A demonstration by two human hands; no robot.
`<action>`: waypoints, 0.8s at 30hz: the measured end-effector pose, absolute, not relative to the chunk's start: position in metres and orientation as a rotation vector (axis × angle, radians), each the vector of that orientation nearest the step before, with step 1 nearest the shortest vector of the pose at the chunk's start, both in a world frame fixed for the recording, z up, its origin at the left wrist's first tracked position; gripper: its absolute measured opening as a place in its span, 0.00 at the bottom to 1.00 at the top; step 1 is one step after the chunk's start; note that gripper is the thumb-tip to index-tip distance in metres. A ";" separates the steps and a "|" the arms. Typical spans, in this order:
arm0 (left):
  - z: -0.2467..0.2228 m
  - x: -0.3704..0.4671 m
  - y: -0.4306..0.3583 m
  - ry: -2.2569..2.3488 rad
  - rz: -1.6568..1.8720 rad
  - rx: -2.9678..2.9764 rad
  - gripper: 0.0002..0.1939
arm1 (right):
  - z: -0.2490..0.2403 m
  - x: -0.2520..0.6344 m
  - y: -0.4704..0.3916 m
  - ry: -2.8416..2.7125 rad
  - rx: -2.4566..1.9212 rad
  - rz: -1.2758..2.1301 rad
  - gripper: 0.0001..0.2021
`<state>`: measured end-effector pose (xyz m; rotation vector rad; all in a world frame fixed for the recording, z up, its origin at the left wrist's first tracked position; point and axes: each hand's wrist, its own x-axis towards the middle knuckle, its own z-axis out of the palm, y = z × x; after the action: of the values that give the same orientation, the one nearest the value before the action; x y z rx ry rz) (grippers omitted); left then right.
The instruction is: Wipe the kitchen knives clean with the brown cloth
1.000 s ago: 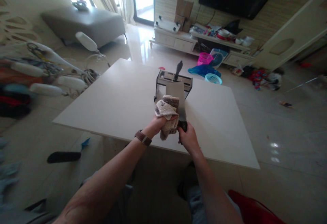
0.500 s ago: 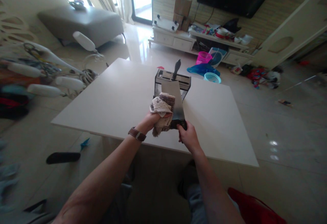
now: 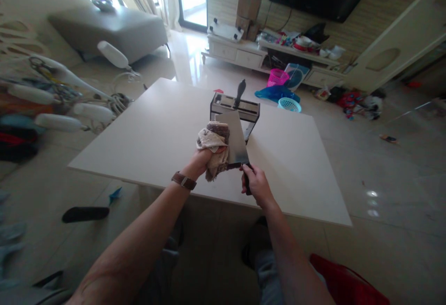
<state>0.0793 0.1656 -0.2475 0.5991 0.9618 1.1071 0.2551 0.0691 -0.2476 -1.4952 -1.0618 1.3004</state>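
At frame centre, before the knife block [image 3: 251, 107], the right hand [image 3: 258, 185] wraps the handle [image 3: 248, 185] of the cleaver [image 3: 237, 141], while the left hand [image 3: 201, 160], clenched on the folded cloth [image 3: 212, 143], has shifted left, leaving more blade exposed.

The cleaver [image 3: 238, 140] is silver-grey with a black handle [image 3: 248, 185]; the cloth [image 3: 212, 141] is cream, patched with brown. The surface [image 3: 149, 131] is white, the wristband [image 3: 184, 181] brown. Right of upper centre: pink basket [image 3: 276, 80], pale turquoise basket [image 3: 290, 108]; lower right of the frame: red fabric [image 3: 343, 279].
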 end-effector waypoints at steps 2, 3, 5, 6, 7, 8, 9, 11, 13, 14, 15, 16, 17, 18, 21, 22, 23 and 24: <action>-0.247 0.078 0.166 0.939 1.102 0.576 0.24 | -0.246 0.256 0.069 -0.955 -1.399 1.434 0.21; -0.247 0.078 0.166 0.933 1.106 0.569 0.24 | -0.245 0.257 0.069 -0.899 -1.353 1.500 0.22; -0.247 0.077 0.167 0.922 1.110 0.556 0.21 | -0.241 0.257 0.068 -0.797 -1.262 1.617 0.21; -0.247 0.077 0.167 0.913 1.110 0.545 0.20 | -0.238 0.257 0.068 -0.754 -1.214 1.667 0.20; -0.247 0.077 0.167 0.902 1.108 0.533 0.18 | -0.235 0.257 0.067 -0.719 -1.163 1.714 0.19; -0.247 0.077 0.167 0.888 1.107 0.524 0.17 | -0.231 0.257 0.067 -0.689 -1.111 1.757 0.18; -0.246 0.076 0.167 0.873 1.104 0.519 0.16 | -0.228 0.256 0.066 -0.667 -1.063 1.802 0.17; -0.245 0.076 0.166 0.854 1.106 0.516 0.16 | -0.222 0.256 0.065 -0.638 -1.003 1.889 0.16; -0.245 0.076 0.166 0.846 1.113 0.518 0.16 | -0.217 0.256 0.064 -0.627 -0.999 1.947 0.16; -0.245 0.075 0.167 0.850 1.114 0.519 0.16 | -0.216 0.256 0.065 -0.625 -1.011 1.959 0.16; -0.244 0.076 0.167 0.858 1.116 0.520 0.16 | -0.216 0.256 0.065 -0.623 -1.025 1.960 0.16; -0.244 0.076 0.167 0.866 1.118 0.525 0.16 | -0.216 0.257 0.066 -0.621 -1.034 1.956 0.16; -0.245 0.076 0.168 0.871 1.118 0.532 0.17 | -0.217 0.257 0.067 -0.618 -1.036 1.953 0.16; -0.245 0.077 0.168 0.874 1.120 0.537 0.18 | -0.219 0.257 0.068 -0.614 -1.030 1.953 0.16; -0.245 0.077 0.169 0.867 1.130 0.545 0.20 | -0.223 0.258 0.070 -0.602 -0.982 1.948 0.15; -0.245 0.077 0.169 0.861 1.125 0.542 0.20 | -0.224 0.258 0.070 -0.600 -0.970 1.943 0.16; -0.244 0.077 0.169 0.854 1.113 0.535 0.20 | -0.225 0.257 0.070 -0.602 -0.962 1.936 0.16; -0.244 0.076 0.169 0.845 1.096 0.525 0.19 | -0.225 0.256 0.069 -0.607 -0.960 1.927 0.16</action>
<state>0.0765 0.1690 -0.2441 0.5251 0.8455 1.0957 0.2564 0.0693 -0.2247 -0.9601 -0.6072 1.9269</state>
